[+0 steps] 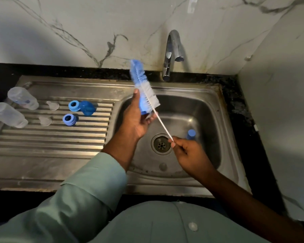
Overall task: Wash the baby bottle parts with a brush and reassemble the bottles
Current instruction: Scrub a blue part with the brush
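Brush: bottle brush held over the sink basin, blue-and-white bristle head up and tilted toward the wall, thin white stem running down to the right
Left hand: left hand curled round a small blue part pressed against the lower bristles; what part it is cannot be told, most of it is hidden by the palm
Right hand: right hand pinching the stem's end between thumb and forefinger, other fingers folded; the brush's blue handle end sticks out behind it
Drainboard: two clear bottle bodies lying on their sides at the far left; two clear nipples beside them; two blue collar rings and a blue cap near the middle, the cap touching the upper ring
Tap: faucet above the basin; no water seen running
Stage: judged early; one piece under the brush, the rest apart and unassembled
Risks: a thin stem held only by a pinch may twist or slip under scrubbing load; a wet small part could pop from the left palm and drop toward the drain; bristles flicking may spray; nipples on the ribbed slope may slide
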Tool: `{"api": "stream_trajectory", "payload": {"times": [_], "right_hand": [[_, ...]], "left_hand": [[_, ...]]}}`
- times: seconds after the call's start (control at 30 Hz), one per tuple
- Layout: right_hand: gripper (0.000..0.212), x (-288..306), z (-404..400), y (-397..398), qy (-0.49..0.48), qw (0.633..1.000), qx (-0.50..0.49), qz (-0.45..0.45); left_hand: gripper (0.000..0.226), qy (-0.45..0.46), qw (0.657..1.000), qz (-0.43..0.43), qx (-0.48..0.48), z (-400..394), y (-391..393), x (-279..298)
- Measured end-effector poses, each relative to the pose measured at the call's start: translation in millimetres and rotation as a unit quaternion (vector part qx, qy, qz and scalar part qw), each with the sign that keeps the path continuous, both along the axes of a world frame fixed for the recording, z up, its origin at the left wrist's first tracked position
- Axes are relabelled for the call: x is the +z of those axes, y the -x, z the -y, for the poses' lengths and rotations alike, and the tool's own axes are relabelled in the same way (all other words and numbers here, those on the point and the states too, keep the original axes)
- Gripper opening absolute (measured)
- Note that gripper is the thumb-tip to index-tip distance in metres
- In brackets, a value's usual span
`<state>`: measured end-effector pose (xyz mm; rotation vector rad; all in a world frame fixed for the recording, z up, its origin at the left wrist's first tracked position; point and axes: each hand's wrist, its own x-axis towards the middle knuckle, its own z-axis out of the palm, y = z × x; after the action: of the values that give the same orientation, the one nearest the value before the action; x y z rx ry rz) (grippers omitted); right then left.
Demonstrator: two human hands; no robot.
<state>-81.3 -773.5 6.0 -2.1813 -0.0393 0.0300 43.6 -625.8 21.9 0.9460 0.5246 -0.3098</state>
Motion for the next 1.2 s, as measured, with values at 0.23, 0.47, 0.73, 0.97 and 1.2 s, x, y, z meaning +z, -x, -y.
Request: {"api": "stream_trajectory", "payload": {"times": [0.23, 0.47, 0.73, 0.97, 1.2], "right_hand": [[0.025, -2.6, -1.1, 5.7, 0.024, 1.0, 0.005, 0.009], [0.028, 1.9, -0.5, 6.9, 0.051, 0.999, 0.002, 0.005], [0.015, 7.9, 1.2, 14.2, 0.077, 0.997, 0.019, 0.022], [0.019, 18.7, 0.6, 5.9, 0.056, 0.998, 0.001, 0.024], [0.016, 10.0, -3.1, 8.6, 0.04, 0.999, 0.005, 0.025]], "left_hand": [[0.051, 0.01, 1.0, 0.001, 0.027, -2.8, -3.7, 2.1], [0.015, 0.001, 1.0, 0.001, 0.003, -11.0, -3.8, 6.4], [0.028, -0.038, 0.998, 0.007, 0.048, -18.9, -3.0, 0.9], [0.031, -0.012, 1.0, 0.014, -0.002, -13.1, 3.3, 3.8], [0.027, 0.004, 0.996, 0.076, 0.051, -7.9, 6.0, 8.8]]}}
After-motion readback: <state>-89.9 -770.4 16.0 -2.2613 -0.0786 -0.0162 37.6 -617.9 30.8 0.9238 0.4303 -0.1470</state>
